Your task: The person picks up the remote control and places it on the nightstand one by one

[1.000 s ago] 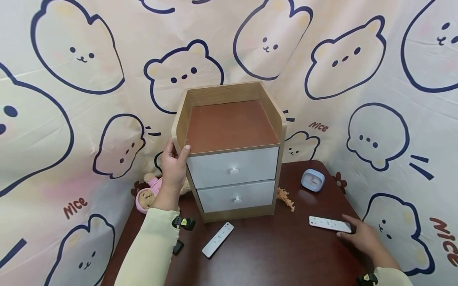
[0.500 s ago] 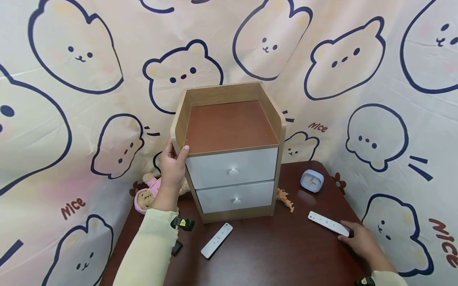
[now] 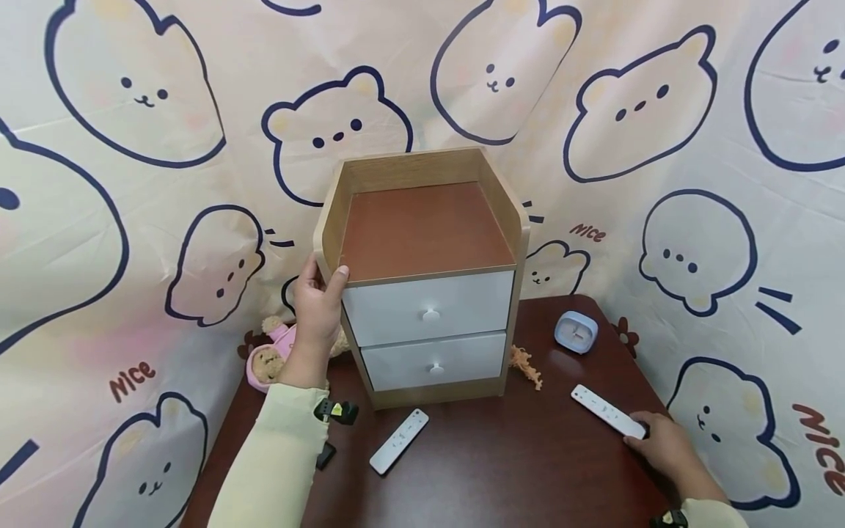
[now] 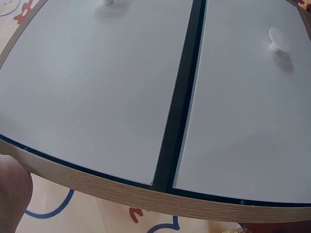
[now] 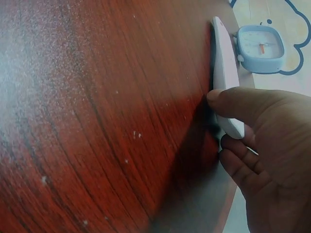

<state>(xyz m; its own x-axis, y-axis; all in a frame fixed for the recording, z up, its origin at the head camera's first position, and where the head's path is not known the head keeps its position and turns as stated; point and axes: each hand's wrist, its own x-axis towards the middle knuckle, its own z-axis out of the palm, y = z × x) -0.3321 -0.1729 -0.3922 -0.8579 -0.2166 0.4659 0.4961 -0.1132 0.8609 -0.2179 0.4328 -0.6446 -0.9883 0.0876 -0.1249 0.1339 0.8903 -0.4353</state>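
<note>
At lower right, the right hand [image 3: 665,444] pinches one end of a white remote control [image 3: 604,408], which extends toward upper left; the left hand [image 3: 317,312] grips the drawer cabinet [image 3: 425,297].

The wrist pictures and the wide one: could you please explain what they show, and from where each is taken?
There is no machine here; a person works bare-handed. The wide picture is taken from the head, looking down; the two close ones from the left and right wrists. The left hand grips the edge of a small cabinet with two white drawers. The right hand pinches one end of a white remote. On the table are also a second remote, a pale blue clock and a plush toy in pink.
</note>
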